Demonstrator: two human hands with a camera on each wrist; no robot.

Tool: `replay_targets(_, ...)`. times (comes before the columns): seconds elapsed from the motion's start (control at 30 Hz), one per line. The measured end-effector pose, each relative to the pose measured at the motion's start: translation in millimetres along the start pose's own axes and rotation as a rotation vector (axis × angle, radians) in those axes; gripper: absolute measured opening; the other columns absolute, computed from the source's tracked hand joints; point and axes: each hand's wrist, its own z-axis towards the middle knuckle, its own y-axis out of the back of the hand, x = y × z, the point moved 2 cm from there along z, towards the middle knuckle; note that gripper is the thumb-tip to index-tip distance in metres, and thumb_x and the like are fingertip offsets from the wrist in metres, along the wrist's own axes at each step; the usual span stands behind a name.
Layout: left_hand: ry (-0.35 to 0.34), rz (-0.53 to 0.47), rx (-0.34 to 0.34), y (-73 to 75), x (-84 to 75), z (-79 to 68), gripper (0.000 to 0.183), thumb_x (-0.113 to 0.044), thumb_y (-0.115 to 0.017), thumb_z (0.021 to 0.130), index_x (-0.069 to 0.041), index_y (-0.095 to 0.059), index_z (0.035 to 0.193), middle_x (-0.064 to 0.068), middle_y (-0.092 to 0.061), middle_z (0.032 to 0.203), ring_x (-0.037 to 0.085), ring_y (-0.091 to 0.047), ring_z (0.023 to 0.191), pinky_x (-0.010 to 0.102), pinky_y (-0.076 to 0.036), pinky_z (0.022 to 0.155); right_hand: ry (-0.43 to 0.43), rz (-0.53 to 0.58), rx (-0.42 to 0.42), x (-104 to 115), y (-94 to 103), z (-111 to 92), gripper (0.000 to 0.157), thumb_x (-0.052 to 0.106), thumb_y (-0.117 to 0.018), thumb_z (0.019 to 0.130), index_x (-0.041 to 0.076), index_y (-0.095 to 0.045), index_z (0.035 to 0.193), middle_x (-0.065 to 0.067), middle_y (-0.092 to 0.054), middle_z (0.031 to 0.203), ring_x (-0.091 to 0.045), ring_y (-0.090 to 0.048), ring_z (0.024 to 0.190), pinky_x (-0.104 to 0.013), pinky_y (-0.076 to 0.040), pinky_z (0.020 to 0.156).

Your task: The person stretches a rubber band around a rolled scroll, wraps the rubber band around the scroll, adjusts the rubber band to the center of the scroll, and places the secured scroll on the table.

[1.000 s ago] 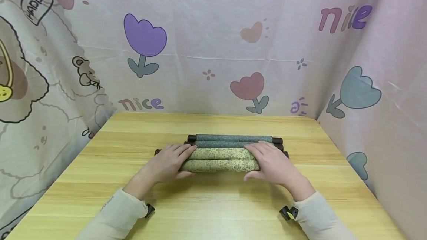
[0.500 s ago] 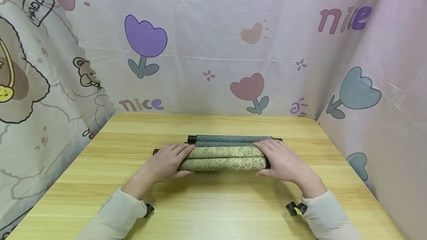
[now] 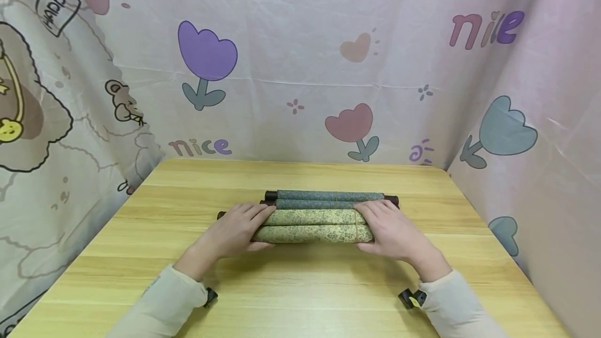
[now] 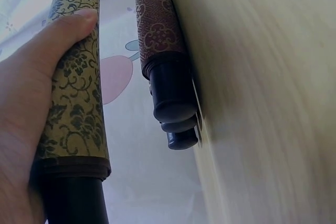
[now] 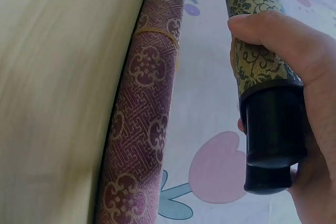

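Two rolled scrolls in yellow-green patterned brocade, a rear one [image 3: 312, 217] and a front one [image 3: 310, 234], lie side by side between my hands in the head view. My left hand [image 3: 239, 231] grips their left end, its thumb lying along the brocade in the left wrist view. The right hand [image 3: 394, 233] holds the other end, near the black end knobs [image 5: 275, 127]. Both wrist views show these scrolls raised off the table. Under them a maroon patterned scroll [image 5: 142, 108] rests on the wood; the head view hides most of it.
Behind the held pair, two blue-grey scrolls, a far one [image 3: 328, 195] and a nearer one [image 3: 310, 204], lie parallel on the wooden table [image 3: 291, 291]. A printed curtain [image 3: 281, 56] hangs round the table's back and sides.
My right hand slid rightward along the yellow-green scrolls, then came back slightly left, so a thin band near their right end now shows. The left hand has stayed at its end.
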Motion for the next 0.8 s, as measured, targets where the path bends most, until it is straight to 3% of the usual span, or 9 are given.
replay_targets(0.47,-0.011,-0.004,0.025,-1.0,-4.6,3.3,0.08,-0.054,-0.073,0.082,-0.004,-0.051,0.139,0.012,-0.061,0.125,0.033,-0.06,0.108,0.049,-0.051,0.086,0.054,-0.017,-0.016,14.8,-6.1,7.1,0.087,0.055,-0.079,0.073,-0.002,-0.054,0.132,-0.014,-0.061,0.124,-0.031,-0.058,0.113,-0.046,-0.042,0.102)
replay_targets(0.8,-0.013,-0.013,0.014,-2.0,-6.2,3.7,0.081,-0.056,-0.073,0.08,-0.004,-0.052,0.138,0.011,-0.061,0.125,0.031,-0.06,0.107,0.047,-0.05,0.088,0.027,0.009,-0.04,27.2,-4.5,11.5,0.094,0.066,-0.074,0.072,0.0,-0.052,0.136,-0.014,-0.061,0.126,-0.031,-0.06,0.113,-0.046,-0.045,0.1)
